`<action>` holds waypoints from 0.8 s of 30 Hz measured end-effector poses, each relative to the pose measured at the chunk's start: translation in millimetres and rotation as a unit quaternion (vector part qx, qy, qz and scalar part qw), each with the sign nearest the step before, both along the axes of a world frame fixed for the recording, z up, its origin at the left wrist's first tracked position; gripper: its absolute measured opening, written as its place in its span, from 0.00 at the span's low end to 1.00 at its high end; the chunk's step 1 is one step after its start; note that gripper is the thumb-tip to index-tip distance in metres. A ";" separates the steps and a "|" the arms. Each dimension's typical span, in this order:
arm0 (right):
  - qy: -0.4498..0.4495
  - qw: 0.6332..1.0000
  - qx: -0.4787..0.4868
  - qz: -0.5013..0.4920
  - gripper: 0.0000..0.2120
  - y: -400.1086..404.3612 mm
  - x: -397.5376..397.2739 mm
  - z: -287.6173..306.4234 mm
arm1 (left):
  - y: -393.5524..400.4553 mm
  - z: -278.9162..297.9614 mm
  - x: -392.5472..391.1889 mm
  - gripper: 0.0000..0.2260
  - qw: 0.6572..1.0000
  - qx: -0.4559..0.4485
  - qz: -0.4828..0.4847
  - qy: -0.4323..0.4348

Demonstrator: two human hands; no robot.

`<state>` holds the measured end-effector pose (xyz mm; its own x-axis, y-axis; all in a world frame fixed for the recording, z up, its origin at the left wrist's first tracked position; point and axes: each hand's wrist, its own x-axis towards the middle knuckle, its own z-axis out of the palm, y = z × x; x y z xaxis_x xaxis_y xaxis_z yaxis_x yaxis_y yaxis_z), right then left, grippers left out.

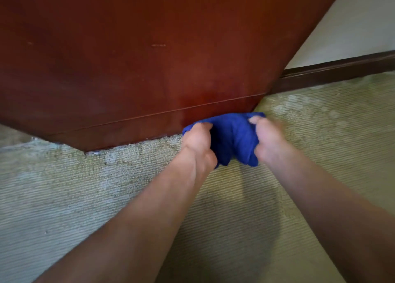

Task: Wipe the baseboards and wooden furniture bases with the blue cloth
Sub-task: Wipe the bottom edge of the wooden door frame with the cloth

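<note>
Head view: both hands grip the bunched blue cloth [233, 137] just above the carpet [106, 186], at the bottom corner of the red-brown wooden furniture base [149, 120]. The left hand [198, 144] has its fingers [205, 125] curled over the cloth's left edge; the right hand [268, 139] pinches its right side. A dark baseboard [333, 73] runs along the pale wall [350, 30] to the right.
</note>
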<state>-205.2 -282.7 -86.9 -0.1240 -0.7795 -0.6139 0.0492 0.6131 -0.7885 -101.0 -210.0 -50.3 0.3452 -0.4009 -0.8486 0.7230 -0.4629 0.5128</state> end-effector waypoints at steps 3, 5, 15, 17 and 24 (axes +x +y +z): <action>-0.028 0.995 -0.076 -0.053 0.15 -13.9 -6.9 36.5 | -5.3 20.7 -10.3 0.09 0.996 -0.078 0.008 0.031; -0.042 0.987 -0.131 -0.086 0.09 -17.9 -10.5 48.3 | -8.4 22.5 -16.3 0.10 0.994 -0.106 0.022 0.032; -0.038 0.998 -0.020 0.054 0.10 27.8 29.9 23.2 | 31.5 8.2 11.4 0.06 0.975 -0.059 0.186 -0.109; -0.092 0.992 -0.033 0.080 0.09 39.5 51.3 39.4 | 49.9 22.0 33.8 0.06 0.957 -0.100 0.228 -0.151; -0.050 0.996 -0.070 0.002 0.09 35.9 53.0 65.3 | 45.1 46.3 26.4 0.10 0.951 -0.159 0.223 -0.139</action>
<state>-152.2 -246.8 -21.7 -0.0645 -0.8585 -0.5087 0.1297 0.4982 -0.8573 -74.5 -164.9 -4.0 0.7351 -0.3832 -0.5593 0.6269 0.0700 0.7759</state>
